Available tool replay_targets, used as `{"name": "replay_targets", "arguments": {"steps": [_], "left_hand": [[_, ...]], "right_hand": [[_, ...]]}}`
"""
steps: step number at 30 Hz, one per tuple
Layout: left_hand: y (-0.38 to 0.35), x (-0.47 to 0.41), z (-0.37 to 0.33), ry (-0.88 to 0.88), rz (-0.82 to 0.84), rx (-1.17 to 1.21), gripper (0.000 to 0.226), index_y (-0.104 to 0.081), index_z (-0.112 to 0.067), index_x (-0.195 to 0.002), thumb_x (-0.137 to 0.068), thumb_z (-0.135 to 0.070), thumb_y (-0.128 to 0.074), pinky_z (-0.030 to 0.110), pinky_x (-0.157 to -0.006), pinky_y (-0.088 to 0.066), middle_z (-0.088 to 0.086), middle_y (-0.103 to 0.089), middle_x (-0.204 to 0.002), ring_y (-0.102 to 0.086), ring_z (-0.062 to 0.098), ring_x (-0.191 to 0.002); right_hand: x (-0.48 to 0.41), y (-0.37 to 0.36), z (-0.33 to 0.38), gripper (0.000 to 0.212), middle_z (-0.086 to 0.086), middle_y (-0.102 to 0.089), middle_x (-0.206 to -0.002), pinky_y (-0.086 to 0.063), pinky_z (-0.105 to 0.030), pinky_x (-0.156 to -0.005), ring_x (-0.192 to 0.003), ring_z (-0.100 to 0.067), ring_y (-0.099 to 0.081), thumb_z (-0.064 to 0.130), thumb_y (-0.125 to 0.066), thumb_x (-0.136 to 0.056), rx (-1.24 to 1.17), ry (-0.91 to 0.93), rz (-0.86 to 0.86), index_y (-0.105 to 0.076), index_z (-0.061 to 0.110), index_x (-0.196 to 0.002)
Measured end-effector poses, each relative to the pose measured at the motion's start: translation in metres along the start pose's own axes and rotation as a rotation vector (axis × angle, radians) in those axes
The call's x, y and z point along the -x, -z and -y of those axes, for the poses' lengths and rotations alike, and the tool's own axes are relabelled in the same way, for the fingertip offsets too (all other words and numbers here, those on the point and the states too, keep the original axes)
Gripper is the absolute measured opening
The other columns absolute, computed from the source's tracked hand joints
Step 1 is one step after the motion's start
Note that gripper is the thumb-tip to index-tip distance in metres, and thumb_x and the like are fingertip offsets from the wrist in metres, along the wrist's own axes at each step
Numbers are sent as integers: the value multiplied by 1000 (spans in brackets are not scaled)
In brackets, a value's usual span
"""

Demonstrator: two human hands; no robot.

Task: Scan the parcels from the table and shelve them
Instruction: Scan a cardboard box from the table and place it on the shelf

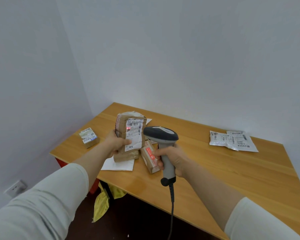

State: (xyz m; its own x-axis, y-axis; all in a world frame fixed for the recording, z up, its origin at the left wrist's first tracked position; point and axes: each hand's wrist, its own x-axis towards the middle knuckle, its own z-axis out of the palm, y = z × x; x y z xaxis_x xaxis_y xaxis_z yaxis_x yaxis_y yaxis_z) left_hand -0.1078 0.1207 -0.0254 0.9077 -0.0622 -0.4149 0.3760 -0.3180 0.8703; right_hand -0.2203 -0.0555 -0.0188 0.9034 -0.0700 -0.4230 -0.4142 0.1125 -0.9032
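- Head view: the left hand grips a brown taped parcel upright at the centre of the frame, above the wooden table, thumb pressed on its white shipping label.
- A red scan line falls on the label.
- The right hand is wrapped around the handle of a grey barcode scanner; its black cable hangs down.
- A small cardboard box lies at the left of the table, two white mailer bags at the right.
- Another brown parcel lies on the table just behind the right hand.
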Motion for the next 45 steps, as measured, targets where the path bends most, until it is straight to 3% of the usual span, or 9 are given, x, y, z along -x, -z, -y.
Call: {"name": "replay_targets", "arguments": {"steps": [4, 13, 18, 23, 26, 32, 35, 39, 45], "left_hand": [[3, -1, 2, -1, -14, -12, 57, -42, -12, -126, -80, -2, -74, 46, -87, -49, 8, -59, -121, -56, 28, -102], [5, 0, 6, -4, -28, -2, 56, -43, -10, -128, -81, -2, -73, 42, -78, -48, 9, -60, -121, -56, 25, -96], [5, 3, 8, -5, -45, 9, 54, -42, -9, -127, -82, 0, -71, 43, -80, -46, 5, -57, -110, -56, 31, -112], [10, -1, 14, -8, -46, 35, 46, -44, -14, -113, -80, 0, -73, 47, -86, -50, 5, -58, -108, -56, 27, -98], [15, 3, 16, -9, -38, 70, 45, -46, -13, -112, -79, -2, -75, 43, -76, -51, 2, -61, -103, -59, 23, -90], [45, 31, 32, 27, 67, 247, 41, -60, -13, -113, -77, -8, -78, 44, -75, -58, 5, -69, -112, -67, 20, -99], [66, 60, 56, 49, 47, 360, 34, -64, -12, -107, -76, -4, -75, 48, -84, -56, 6, -71, -110, -67, 22, -101], [108, 107, 101, 61, -40, 491, 41, -64, -10, -113, -76, 2, -72, 44, -76, -59, 6, -71, -110, -69, 22, -98], [181, 189, 159, 30, -219, 614, 37, -62, -11, -106, -76, 9, -68, 45, -77, -59, 6, -72, -106, -67, 25, -101]], "right_hand": [[3, -3, 2, 21, -9, -51, -54, -42, -25, -46, -40, -17, -45, -3, -65, -80, -1, 22, -9, -50, 7, -68], [12, -8, 4, 17, -7, -52, -51, -42, -26, -47, -39, -15, -46, -3, -66, -80, -25, -32, -10, -52, 5, -73], [15, -8, 5, 18, -8, -51, -50, -41, -26, -47, -38, -16, -45, -4, -65, -80, -3, -7, 3, -51, 4, -71], [15, -7, 3, 17, -10, -51, -52, -41, -26, -46, -38, -17, -45, -5, -66, -80, -1, 15, 20, -51, 3, -75], [14, -7, 1, 15, -15, -58, -62, -42, -28, -49, -42, -18, -48, -3, -70, -78, -15, 44, 33, -55, 3, -77], [-6, -15, -4, 34, -9, -68, -69, -47, -28, -48, -53, -18, -61, -3, -77, -72, -114, 68, -22, -63, 1, -102], [-21, -39, -14, 28, -9, -69, -73, -47, -30, -52, -60, -19, -60, -1, -79, -72, -136, 62, 53, -65, 4, -96], [-18, -98, -33, 23, -11, -71, -82, -46, -28, -51, -64, -16, -63, 1, -79, -73, -57, 24, 261, -67, 5, -92], [25, -191, -63, 27, -15, -71, -70, -45, -30, -51, -67, -28, -63, -5, -80, -67, 52, 42, 427, -66, -3, -91]]}}
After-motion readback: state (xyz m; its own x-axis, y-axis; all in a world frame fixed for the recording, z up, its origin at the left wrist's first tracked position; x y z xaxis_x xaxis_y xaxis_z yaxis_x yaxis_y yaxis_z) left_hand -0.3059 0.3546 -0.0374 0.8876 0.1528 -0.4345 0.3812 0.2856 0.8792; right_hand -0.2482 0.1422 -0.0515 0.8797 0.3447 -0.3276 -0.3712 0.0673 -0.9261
